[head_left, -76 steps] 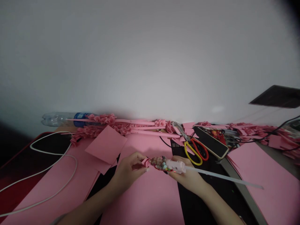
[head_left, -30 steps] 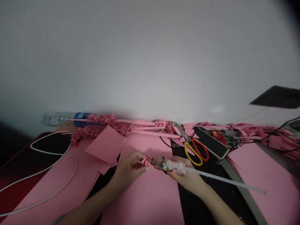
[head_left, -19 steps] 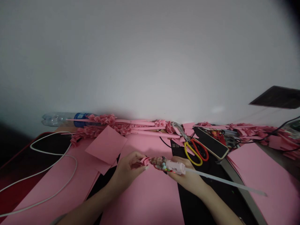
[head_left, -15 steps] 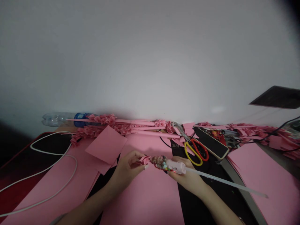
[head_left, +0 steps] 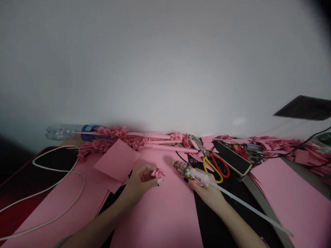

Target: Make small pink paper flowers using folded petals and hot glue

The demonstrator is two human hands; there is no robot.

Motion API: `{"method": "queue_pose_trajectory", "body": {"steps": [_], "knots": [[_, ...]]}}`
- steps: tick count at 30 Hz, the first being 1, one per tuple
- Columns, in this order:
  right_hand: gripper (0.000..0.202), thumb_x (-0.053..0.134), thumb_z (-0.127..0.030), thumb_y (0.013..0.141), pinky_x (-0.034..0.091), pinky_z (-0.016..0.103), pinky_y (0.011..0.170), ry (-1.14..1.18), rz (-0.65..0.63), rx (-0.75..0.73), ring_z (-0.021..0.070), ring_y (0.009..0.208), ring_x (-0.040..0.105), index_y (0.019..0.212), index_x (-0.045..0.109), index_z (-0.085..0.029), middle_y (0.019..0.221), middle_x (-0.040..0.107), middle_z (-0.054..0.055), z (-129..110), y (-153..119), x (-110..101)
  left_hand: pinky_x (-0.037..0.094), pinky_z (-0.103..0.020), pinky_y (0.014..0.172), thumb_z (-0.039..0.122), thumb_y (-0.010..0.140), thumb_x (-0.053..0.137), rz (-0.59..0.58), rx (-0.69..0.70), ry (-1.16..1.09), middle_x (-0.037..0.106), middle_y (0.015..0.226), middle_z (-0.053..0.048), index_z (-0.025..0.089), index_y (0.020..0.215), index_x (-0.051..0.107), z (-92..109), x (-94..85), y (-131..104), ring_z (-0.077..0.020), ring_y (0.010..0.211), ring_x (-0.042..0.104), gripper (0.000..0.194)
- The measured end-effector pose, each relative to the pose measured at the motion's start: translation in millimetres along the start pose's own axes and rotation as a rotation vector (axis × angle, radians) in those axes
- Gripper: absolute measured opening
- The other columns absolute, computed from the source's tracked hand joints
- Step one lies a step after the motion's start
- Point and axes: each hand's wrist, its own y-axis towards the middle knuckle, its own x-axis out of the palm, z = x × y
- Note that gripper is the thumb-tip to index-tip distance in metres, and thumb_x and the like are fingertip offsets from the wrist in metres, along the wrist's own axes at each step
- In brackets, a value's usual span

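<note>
Between its thumb and fingers my left hand [head_left: 142, 181] pinches a small folded pink paper flower [head_left: 157, 173], above a large pink sheet [head_left: 157, 213]. My right hand [head_left: 207, 189] is wrapped round a decorated glue gun [head_left: 190, 172], its tip pointing left and a little apart from the flower. A long translucent glue stick [head_left: 253, 208] sticks out of the gun's back end toward the lower right. A square of pink paper [head_left: 117, 160] lies left of my left hand.
Along the wall are pink paper flowers [head_left: 113, 132], a plastic bottle [head_left: 63, 132], scissors [head_left: 219, 167] and a phone [head_left: 234, 158]. A white cable [head_left: 59, 186] curls at left; pink sheets [head_left: 292, 196] lie at right.
The glue gun in my right hand has moved away from the flower, with its tip now higher and tilted up to the left. My left hand has shifted slightly left, still pinching the flower.
</note>
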Motion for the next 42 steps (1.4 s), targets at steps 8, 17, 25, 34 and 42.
{"method": "queue_pose_trajectory", "body": {"steps": [8, 17, 25, 34, 42], "knots": [[0.022, 0.055, -0.015, 0.073, 0.047, 0.027, 0.061, -0.071, 0.025, -0.039, 0.0182, 0.067, 0.060, 0.094, 0.059, -0.017, 0.080, 0.066, 0.003, -1, 1, -4, 0.051, -0.027, 0.065, 0.030, 0.059, 0.085, 0.047, -0.014, -0.016, 0.071, 0.081, -0.003, 0.017, 0.073, 0.062, 2, 0.1, 0, -0.0172, 0.075, 0.063, 0.030], [0.036, 0.055, -0.009, 0.070, 0.046, 0.046, 0.088, -0.391, 0.018, -0.033, 0.0298, 0.099, 0.059, 0.105, 0.059, -0.016, 0.104, 0.064, 0.011, 10, 1, -2, 0.053, -0.029, 0.069, 0.032, 0.061, 0.084, 0.141, 0.019, 0.001, 0.072, 0.086, -0.004, 0.018, 0.080, 0.063, 5, 0.6, -2, -0.0199, 0.083, 0.067, 0.032], [0.042, 0.054, -0.011, 0.074, 0.044, 0.049, 0.096, -0.393, 0.119, -0.194, 0.0313, 0.113, 0.052, 0.115, 0.055, -0.020, 0.118, 0.055, 0.012, 1, -4, -3, 0.053, -0.029, 0.073, 0.025, 0.064, 0.082, 0.050, 0.075, 0.021, 0.072, 0.083, -0.003, 0.018, 0.079, 0.061, -2, 2.4, -5, -0.0199, 0.083, 0.069, 0.027], [0.040, 0.059, -0.010, 0.075, 0.047, 0.039, 0.093, -0.195, 0.007, -0.412, 0.0269, 0.108, 0.054, 0.113, 0.053, -0.023, 0.114, 0.054, 0.011, -21, -20, 8, 0.051, -0.025, 0.070, 0.015, 0.064, 0.081, -0.184, -0.052, 0.034, 0.073, 0.078, 0.000, 0.018, 0.078, 0.062, -6, 13.2, -16, -0.0157, 0.075, 0.068, 0.024], [0.041, 0.055, -0.004, 0.066, 0.049, 0.037, 0.089, -0.077, -0.107, -0.400, 0.0251, 0.101, 0.057, 0.102, 0.053, -0.022, 0.105, 0.055, 0.009, -34, -28, 21, 0.049, -0.023, 0.067, 0.011, 0.060, 0.081, -0.253, -0.113, 0.040, 0.069, 0.073, 0.002, 0.018, 0.075, 0.061, -6, 19.1, -20, -0.0153, 0.071, 0.067, 0.026]]}}
